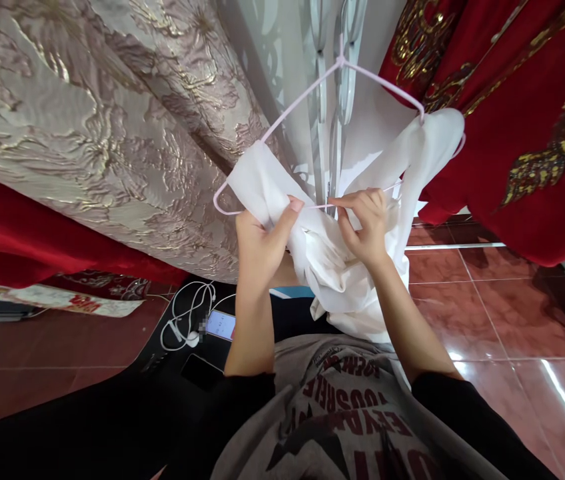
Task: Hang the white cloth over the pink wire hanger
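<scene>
One pink hanger (341,62) in both hands (262,240) (367,223)

Left hand (262,240) — fingers hidden behind white cloth (256,177); red drape (492,143) — cut off right.

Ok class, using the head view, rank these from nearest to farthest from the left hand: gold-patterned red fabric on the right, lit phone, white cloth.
1. White cloth, touching the left hand
2. Lit phone, below and left
3. Gold-patterned red fabric, far right
</scene>
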Tool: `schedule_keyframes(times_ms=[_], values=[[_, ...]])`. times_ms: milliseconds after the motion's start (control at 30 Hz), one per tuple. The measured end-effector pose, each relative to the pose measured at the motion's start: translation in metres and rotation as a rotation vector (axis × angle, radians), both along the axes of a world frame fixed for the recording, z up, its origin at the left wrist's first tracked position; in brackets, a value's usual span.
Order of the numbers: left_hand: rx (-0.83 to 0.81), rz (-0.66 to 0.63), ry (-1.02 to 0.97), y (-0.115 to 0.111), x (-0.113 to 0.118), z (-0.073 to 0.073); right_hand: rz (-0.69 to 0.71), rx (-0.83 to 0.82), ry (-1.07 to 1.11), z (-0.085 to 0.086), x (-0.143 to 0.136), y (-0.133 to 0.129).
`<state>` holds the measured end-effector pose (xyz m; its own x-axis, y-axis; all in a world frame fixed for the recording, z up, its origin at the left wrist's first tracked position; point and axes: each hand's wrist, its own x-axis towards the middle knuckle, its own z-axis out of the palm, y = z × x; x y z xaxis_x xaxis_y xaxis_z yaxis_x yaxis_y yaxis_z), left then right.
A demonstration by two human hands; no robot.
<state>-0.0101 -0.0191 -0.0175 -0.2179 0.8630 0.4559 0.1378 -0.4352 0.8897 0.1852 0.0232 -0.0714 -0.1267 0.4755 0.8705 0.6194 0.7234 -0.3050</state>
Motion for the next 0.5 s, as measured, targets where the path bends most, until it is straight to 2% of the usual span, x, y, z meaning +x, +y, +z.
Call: schedule_keyframes(times_ms=[100,200,300,400,500], values=[[0.01,-0.043,-0.112,0.006,-0.009,0.015,0.014,-0.016,0.008,-0.001,-0.002,-0.001],[0.004,-0.125,-0.242,0.014,-0.028,0.029,0.026,-0.033,0.013,-0.003,-0.007,0.0],[-0.064,-0.142,-0.335,0.021,-0.057,0.032,0.023,-0.035,0.014,-0.004,-0.011,0.002],[-0.007,-0.067,-0.429,0.025,-0.086,0.015,0.001,-0.036,0.001,-0.005,-0.012,0.003],[0.031,0.083,-0.43,0.027,-0.099,-0.017,-0.036,-0.064,-0.029,-0.006,-0.011,0.005]])
